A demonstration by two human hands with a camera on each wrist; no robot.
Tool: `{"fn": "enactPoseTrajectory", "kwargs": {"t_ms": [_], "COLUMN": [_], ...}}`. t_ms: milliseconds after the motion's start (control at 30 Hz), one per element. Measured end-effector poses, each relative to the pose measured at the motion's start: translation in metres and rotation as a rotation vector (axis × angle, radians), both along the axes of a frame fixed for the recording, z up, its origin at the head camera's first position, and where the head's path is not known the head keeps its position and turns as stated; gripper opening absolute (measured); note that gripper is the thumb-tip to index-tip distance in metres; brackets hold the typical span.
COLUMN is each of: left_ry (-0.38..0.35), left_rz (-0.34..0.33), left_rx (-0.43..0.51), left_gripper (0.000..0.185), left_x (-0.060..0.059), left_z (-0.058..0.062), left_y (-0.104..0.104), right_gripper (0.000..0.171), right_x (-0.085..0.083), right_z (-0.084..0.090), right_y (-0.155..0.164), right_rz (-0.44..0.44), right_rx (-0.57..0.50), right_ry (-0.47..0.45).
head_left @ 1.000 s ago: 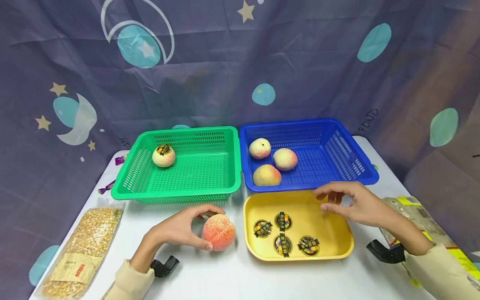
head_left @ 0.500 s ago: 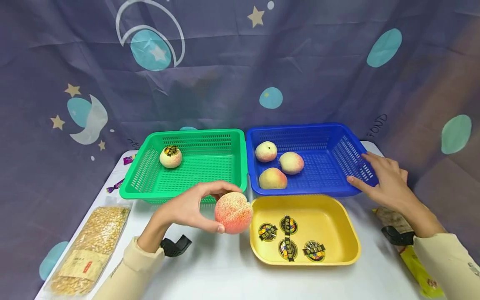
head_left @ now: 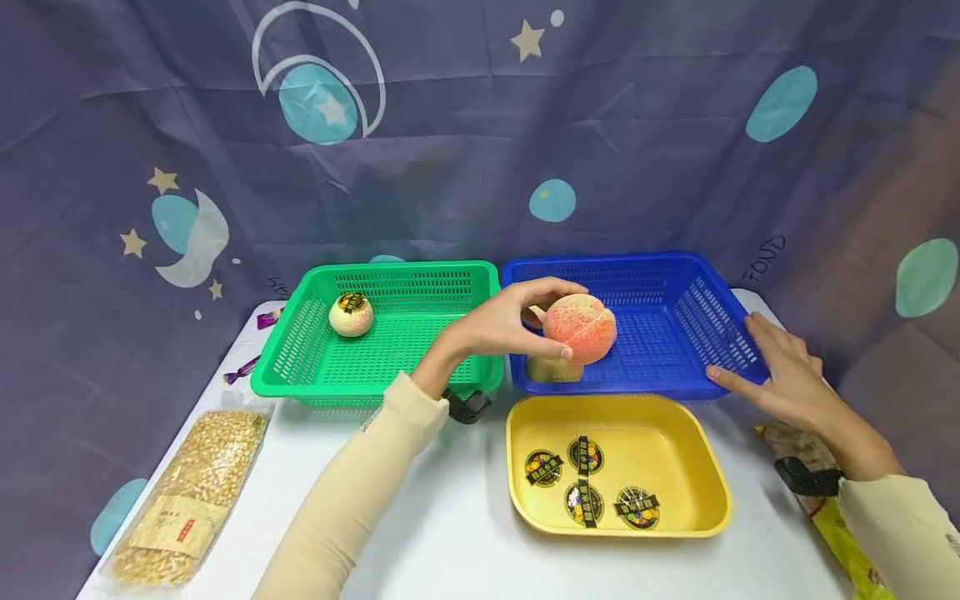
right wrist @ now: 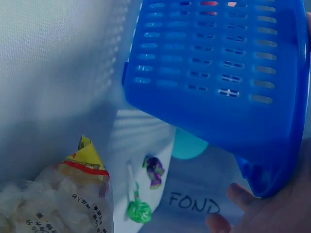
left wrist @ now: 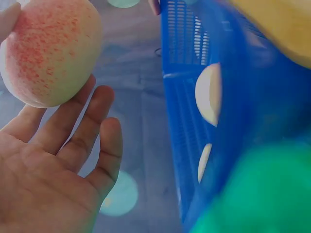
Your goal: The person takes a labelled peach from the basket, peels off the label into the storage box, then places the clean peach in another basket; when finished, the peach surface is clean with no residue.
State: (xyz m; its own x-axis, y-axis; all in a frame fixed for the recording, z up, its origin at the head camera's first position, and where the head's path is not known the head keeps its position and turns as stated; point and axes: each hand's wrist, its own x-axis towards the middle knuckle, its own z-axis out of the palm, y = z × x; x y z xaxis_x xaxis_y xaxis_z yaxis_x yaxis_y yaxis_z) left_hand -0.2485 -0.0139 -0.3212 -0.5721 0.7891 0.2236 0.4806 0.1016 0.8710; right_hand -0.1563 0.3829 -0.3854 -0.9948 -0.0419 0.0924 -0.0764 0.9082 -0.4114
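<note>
A large pink-red peach point(head_left: 580, 328) is held by my left hand point(head_left: 504, 321) above the left part of the blue basket point(head_left: 652, 385). In the left wrist view thumb and fingertips touch this peach at its sides. Beneath it a yellowish peach point(head_left: 555, 369) lies in the basket, partly covered; the left wrist view shows part of a pale peach point(left wrist: 208, 94) through there too. My right hand point(head_left: 791, 375) holds the basket's right rim, thumb towards the inner side, fingers outside. In the green basket point(head_left: 375, 389) sits a pale peach point(head_left: 351, 315) with a black sticker on top.
A yellow tray point(head_left: 705, 500) with several round black stickers on its floor stands in front of the blue basket. At left lies a bag of corn kernels point(head_left: 195, 492), with wrapped candies point(head_left: 242, 370) behind. A yellow-edged bag point(head_left: 840, 533) lies under the right forearm. A patterned curtain point(head_left: 450, 125) hangs behind.
My left hand has lifted the large peach off the table and carried it right and forward over the blue basket. My right hand has gone from above the yellow tray to the basket's right rim.
</note>
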Motion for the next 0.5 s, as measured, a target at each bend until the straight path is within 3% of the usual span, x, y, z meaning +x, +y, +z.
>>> {"fn": "enactPoseTrajectory", "kwargs": {"t_ms": [267,500], "left_ry": [-0.067,-0.141], "left_rz": [-0.061,-0.055], "left_rx": [-0.071,-0.153], "left_gripper": [0.072,0.077], "left_x": [-0.037,-0.053], "left_z": [-0.005,-0.017], "left_y": [0.072,0.096], "right_gripper": [0.104,0.103], "right_x": [0.000,-0.001], "right_z": [0.000,-0.002], "right_y": [0.005,0.003], "right_rz": [-0.026,-0.004], "right_rx": [-0.013,-0.045], "right_ry": [-0.045,-0.045]}}
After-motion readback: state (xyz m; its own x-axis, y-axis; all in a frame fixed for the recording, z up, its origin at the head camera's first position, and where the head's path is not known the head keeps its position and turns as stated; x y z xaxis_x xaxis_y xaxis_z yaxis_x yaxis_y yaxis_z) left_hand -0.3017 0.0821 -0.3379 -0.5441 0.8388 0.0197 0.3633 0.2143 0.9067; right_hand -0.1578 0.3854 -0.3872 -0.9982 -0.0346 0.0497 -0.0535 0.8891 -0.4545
